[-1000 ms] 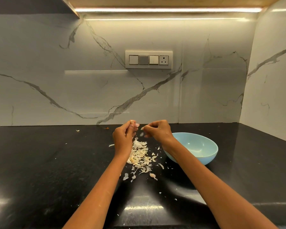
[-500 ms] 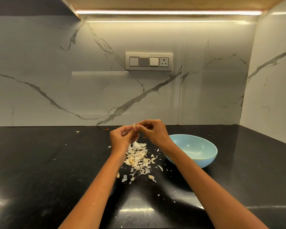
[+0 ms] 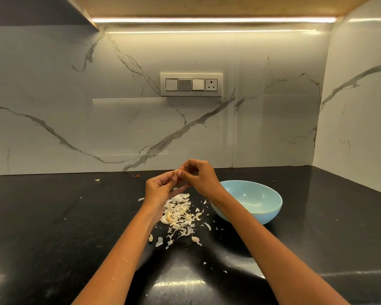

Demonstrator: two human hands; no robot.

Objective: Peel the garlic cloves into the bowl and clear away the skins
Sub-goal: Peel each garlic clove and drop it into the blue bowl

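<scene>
- Skins (image 3: pixel 177 213): a light, papery, brittle heap, lying below the grip, nearer the viewer; best gathered by sweeping.
- Garlic clove (image 3: pixel 176 172): small, firm, judged slippery; pinched at its ends between left hand (image 3: pixel 161 188) and right hand (image 3: pixel 199 179).
- Bowl (image 3: pixel 271 213): set right of the grip.

One view only, worn on the head; it looks forward and down over a black counter (image 3: pixel 53 227) toward the marble back wall (image 3: pixel 97 117); both forearms reach in from the bottom edge; wide-angle, bending the edges.
</scene>
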